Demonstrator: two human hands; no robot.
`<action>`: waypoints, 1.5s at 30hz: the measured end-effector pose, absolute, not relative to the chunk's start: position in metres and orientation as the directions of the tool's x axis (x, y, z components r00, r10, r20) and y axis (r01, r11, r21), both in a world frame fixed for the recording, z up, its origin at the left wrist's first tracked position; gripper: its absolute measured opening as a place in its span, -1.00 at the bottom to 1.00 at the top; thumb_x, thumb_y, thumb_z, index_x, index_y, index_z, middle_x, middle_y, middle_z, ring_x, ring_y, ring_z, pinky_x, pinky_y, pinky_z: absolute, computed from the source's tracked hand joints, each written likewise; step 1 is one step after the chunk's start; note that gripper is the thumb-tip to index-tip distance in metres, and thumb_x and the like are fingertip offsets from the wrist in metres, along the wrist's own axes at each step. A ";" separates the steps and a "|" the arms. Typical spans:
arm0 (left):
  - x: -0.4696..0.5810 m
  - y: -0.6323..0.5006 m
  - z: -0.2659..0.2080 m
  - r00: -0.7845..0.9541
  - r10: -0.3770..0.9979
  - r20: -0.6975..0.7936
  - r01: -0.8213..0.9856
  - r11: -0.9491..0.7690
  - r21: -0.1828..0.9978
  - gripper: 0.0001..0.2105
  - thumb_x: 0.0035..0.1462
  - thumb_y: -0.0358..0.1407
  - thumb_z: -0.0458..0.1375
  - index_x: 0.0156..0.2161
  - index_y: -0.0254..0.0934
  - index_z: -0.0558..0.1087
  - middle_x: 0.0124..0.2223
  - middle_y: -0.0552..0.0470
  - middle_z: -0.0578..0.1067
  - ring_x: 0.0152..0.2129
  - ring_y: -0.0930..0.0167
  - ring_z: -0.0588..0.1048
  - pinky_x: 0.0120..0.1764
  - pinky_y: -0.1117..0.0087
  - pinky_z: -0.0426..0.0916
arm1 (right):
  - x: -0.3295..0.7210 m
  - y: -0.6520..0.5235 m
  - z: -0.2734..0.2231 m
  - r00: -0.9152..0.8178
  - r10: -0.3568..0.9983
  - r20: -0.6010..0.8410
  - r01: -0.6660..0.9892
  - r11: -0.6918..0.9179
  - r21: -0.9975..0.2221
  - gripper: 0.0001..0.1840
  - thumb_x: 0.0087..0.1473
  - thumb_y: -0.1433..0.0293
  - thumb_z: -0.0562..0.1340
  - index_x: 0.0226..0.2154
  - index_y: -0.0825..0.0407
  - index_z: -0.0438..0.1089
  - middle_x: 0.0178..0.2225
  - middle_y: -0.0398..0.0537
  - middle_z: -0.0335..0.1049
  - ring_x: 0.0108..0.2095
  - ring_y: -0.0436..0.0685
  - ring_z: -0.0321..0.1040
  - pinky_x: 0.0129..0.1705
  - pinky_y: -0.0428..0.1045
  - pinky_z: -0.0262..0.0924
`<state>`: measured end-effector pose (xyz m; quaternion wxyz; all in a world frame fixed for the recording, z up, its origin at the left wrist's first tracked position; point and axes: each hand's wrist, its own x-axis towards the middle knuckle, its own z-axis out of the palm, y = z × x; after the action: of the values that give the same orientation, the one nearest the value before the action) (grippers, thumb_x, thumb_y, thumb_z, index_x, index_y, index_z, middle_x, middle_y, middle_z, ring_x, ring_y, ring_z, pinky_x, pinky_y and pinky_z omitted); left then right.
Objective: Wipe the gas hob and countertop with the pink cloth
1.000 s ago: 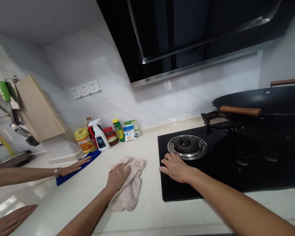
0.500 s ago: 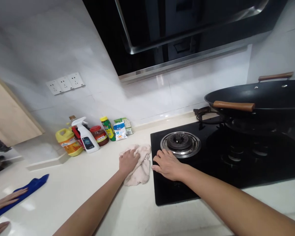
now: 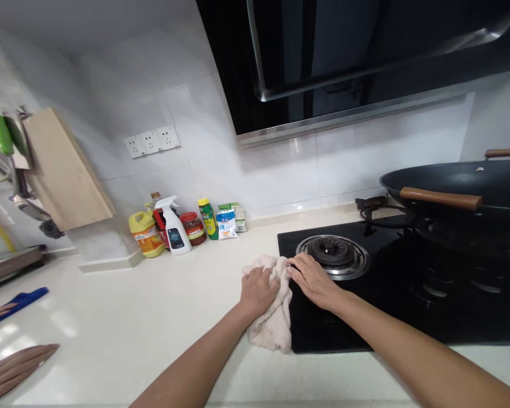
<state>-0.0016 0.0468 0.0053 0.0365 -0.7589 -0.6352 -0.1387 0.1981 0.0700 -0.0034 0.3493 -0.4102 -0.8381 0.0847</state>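
Observation:
My left hand (image 3: pixel 259 292) presses on a crumpled pale pink cloth (image 3: pixel 276 328), its fingers bent over the fabric. The cloth lies on the white countertop along the left edge of the black gas stove (image 3: pixel 335 323). My right hand (image 3: pixel 312 279) is over that stove edge, beside the left burner (image 3: pixel 331 251). Its fingers are stretched out, with the fingertips at the cloth's right border; whether they grip any of it cannot be made out.
A white spray bottle (image 3: pixel 174 229), a yellow jug (image 3: pixel 147 235), a red-lidded jar (image 3: pixel 193 229), a green container (image 3: pixel 207 220) and packets (image 3: pixel 226 225) stand by the wall. A wok (image 3: pixel 454 178) sits at right. Another person's hand (image 3: pixel 17 371) and blue cloth (image 3: pixel 25 300) are at left.
My left hand and the cloth have shifted right, up against the stove's edge. My right hand's fingers now reach the cloth. The view has turned left, and the other person's hands have moved.

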 end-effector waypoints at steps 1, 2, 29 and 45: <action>-0.005 0.046 0.008 0.173 0.954 0.244 0.967 -0.212 0.140 -0.58 0.34 -0.15 -0.04 0.22 -0.20 0.33 0.18 -0.13 0.44 0.16 0.16 0.35 0.17 0.09 0.17 | 0.199 0.070 -0.004 -0.419 0.742 0.523 0.620 0.655 -0.431 -0.54 0.39 0.13 -0.11 0.02 -0.02 0.35 -0.04 0.06 0.30 -0.02 0.19 0.24 0.07 0.16 0.17; -0.009 0.045 0.011 0.195 0.954 0.228 0.957 -0.236 0.170 -0.56 0.33 -0.13 -0.02 0.25 -0.18 0.29 0.20 -0.12 0.42 0.18 0.17 0.34 0.18 0.11 0.16 | 0.200 0.071 -0.005 -0.418 0.740 0.526 0.615 0.657 -0.436 -0.55 0.38 0.13 -0.11 0.01 -0.02 0.35 -0.04 0.06 0.30 -0.01 0.19 0.24 0.08 0.17 0.17; -0.023 0.021 0.057 0.329 0.941 0.072 0.752 -0.308 0.582 -0.69 -0.07 -0.27 0.24 -0.16 -0.20 0.37 -0.27 0.08 0.48 -0.34 0.32 0.47 -0.38 0.42 0.30 | 0.180 0.033 0.005 -0.614 0.697 0.370 0.517 0.710 -0.479 -0.05 0.02 0.07 0.34 0.34 -0.12 -0.07 0.31 0.12 -0.08 0.31 0.31 -0.09 0.33 0.28 -0.09; -0.035 0.033 0.047 0.181 0.983 -0.004 0.632 -0.113 0.767 -0.55 0.03 0.03 0.26 -0.08 -0.23 0.40 -0.30 0.09 0.48 -0.34 0.36 0.47 -0.32 0.42 0.30 | 0.206 0.045 0.030 -0.466 0.580 0.668 0.574 0.773 -0.271 -0.86 0.18 0.34 0.14 -0.33 -0.05 0.41 -0.20 0.01 0.36 -0.12 0.21 0.32 -0.08 0.15 0.24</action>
<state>-0.0347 0.0332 0.0474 -0.3264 -0.6958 -0.5803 -0.2694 0.2057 0.0453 0.0300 0.3916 -0.3371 -0.8561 0.0039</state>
